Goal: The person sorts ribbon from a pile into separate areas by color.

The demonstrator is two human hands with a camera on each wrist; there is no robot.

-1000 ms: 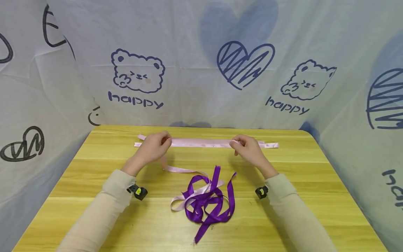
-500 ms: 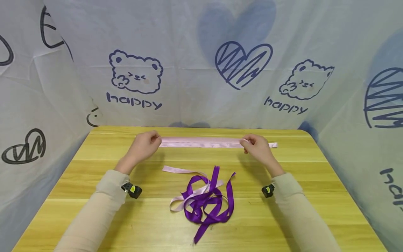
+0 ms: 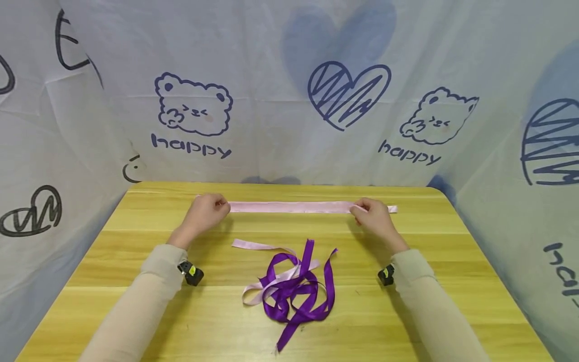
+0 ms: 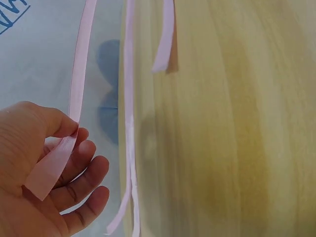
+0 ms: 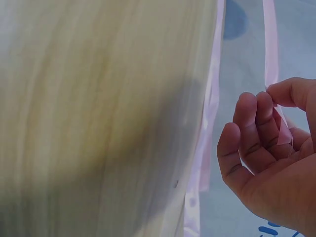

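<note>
My left hand (image 3: 205, 211) pinches one end of a pink ribbon (image 3: 289, 206) between thumb and forefinger; the short tail of it lies across the palm in the left wrist view. My right hand (image 3: 375, 216) pinches the other end, the tip showing among the fingers in the right wrist view. Between the hands the ribbon runs straight and level, above the back of the table. Below it, other pink ribbons (image 4: 129, 89) lie lengthwise near the back edge; in the head view the held one mostly covers them.
On the wooden table (image 3: 135, 281), nearer the front, lies a tangled heap of purple ribbon (image 3: 309, 254) with a loose pink ribbon (image 3: 255, 245) through it. A printed white cloth (image 3: 267, 130) hangs behind the table and along both sides.
My hands have moved apart, the left going left and the right going right, with the pink ribbon stretched between them. In the last half second both have come slightly lower. The heap stays put.
</note>
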